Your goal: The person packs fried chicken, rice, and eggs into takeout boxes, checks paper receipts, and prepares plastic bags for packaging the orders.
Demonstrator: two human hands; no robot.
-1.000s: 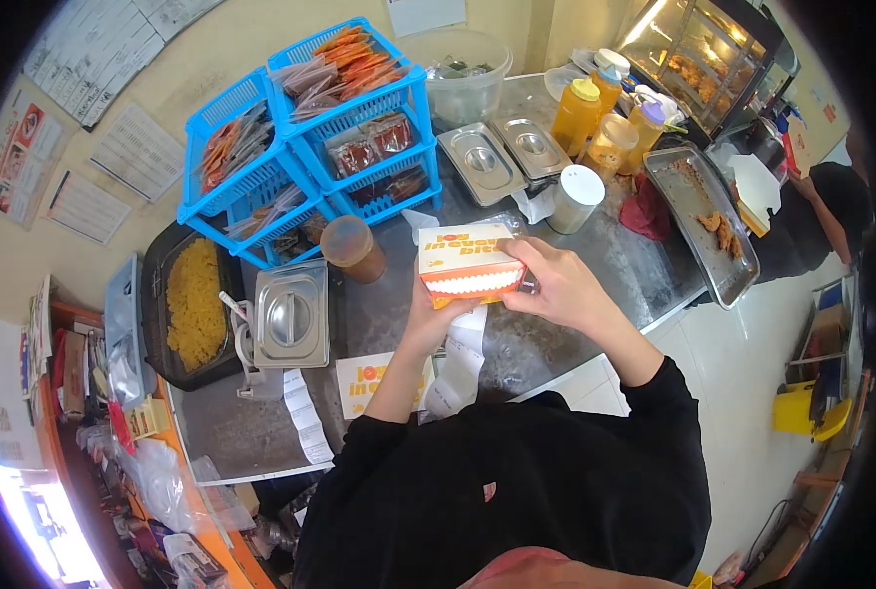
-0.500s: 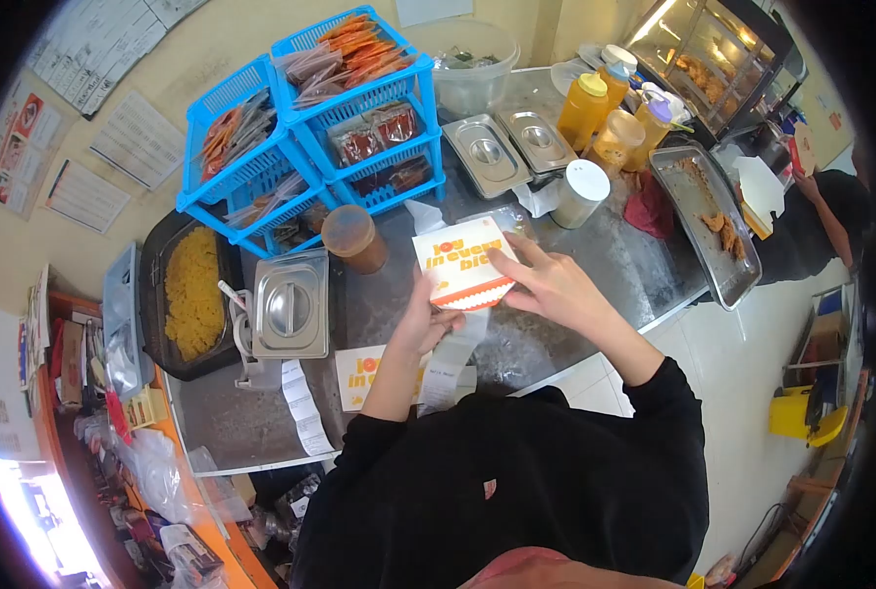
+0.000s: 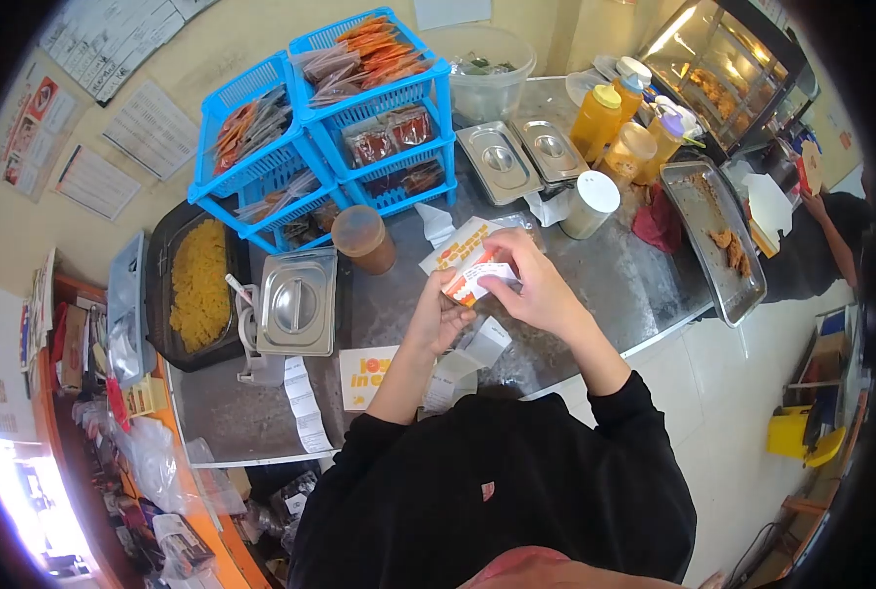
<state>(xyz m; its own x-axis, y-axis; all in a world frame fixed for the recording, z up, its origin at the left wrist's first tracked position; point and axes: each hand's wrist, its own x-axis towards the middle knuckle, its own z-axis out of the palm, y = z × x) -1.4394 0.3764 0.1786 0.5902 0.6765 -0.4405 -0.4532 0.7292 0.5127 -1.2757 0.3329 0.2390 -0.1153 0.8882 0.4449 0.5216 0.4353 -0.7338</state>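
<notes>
A small white and orange printed box [image 3: 465, 257] is held up between both hands above the dark table, tilted with its lid side away from me. My left hand [image 3: 440, 316] grips its near left side. My right hand [image 3: 534, 285] has its fingers and thumb closed on the right side, at a white flap. Under my forearms lie a long receipt [image 3: 454, 371] and, to the left, a flat white printed box [image 3: 366, 377]. Beyond the held box stands a brown-filled plastic jar [image 3: 364, 240].
Blue baskets [image 3: 335, 120] of sachets stand at the back left. Nearby are a lidded steel container [image 3: 297, 302], a tray of yellow rice [image 3: 200, 285], sauce bottles [image 3: 595, 123] and a metal tray [image 3: 715, 245]. At the right, a co-worker's arm [image 3: 830, 236] holds a box.
The box has turned and tilted between my hands, so its printed top faces away and its orange side shows. My right fingers have shifted to its near right edge.
</notes>
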